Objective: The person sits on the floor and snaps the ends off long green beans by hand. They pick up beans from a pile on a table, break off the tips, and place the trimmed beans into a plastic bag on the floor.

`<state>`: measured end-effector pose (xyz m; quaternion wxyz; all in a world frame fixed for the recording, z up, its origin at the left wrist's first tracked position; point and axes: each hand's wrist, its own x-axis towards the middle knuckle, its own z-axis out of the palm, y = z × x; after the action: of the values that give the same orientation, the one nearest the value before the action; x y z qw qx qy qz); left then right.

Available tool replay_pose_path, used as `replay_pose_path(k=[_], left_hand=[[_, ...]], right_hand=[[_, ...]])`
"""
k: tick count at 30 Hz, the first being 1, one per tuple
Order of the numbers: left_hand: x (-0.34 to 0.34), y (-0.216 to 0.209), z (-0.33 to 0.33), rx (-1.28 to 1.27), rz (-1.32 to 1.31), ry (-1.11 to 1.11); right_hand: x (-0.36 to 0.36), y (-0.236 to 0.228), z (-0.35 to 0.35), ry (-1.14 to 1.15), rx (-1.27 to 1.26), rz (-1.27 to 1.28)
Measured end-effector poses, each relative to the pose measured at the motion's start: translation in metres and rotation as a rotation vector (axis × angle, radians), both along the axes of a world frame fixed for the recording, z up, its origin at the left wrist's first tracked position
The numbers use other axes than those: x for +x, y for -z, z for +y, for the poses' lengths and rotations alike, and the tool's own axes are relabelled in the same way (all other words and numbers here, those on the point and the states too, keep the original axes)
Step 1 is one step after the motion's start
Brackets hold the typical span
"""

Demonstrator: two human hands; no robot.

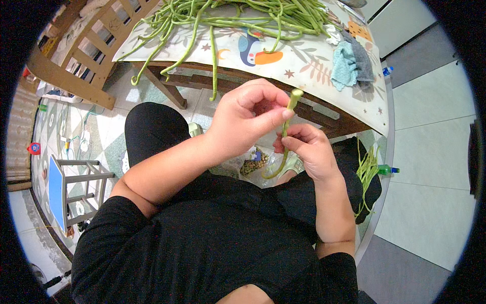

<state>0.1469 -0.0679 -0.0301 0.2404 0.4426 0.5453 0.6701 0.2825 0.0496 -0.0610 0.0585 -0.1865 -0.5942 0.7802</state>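
Note:
My left hand (pixel 248 117) pinches a long green bean (pixel 295 97) near its upper end, between thumb and fingers. Just below and to the right, my right hand (pixel 310 148) grips the same bean lower down with thumb and fingertips. The bean's thin tail curves down and leftward under my right hand. Between my legs, partly hidden by my hands, lies a clear plastic bag (pixel 242 164) with small brownish-green pieces in it. A large heap of long beans (pixel 253 17) lies on the table ahead, several hanging over its near edge.
A light printed cover lies over the wooden table (pixel 304 76). Teal (pixel 344 65) and grey (pixel 362 58) cloths rest at its right. More long beans (pixel 367 175) hang beside my right leg, near a green bottle (pixel 386 169). At left stand a blue-topped stool (pixel 58 190) and wooden railing (pixel 93 45).

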Motion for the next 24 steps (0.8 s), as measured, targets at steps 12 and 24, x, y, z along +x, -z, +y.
replay_pose_path(k=[12,24], left_hand=[[-0.014,0.000,0.007,0.223,-0.329,-0.209],[0.008,0.030,0.013,-0.206,-0.228,0.109]], right_hand=[[-0.001,-0.001,0.010,-0.148,0.362,-0.105],[0.198,-0.069,0.098,1.068,0.241,0.318]])
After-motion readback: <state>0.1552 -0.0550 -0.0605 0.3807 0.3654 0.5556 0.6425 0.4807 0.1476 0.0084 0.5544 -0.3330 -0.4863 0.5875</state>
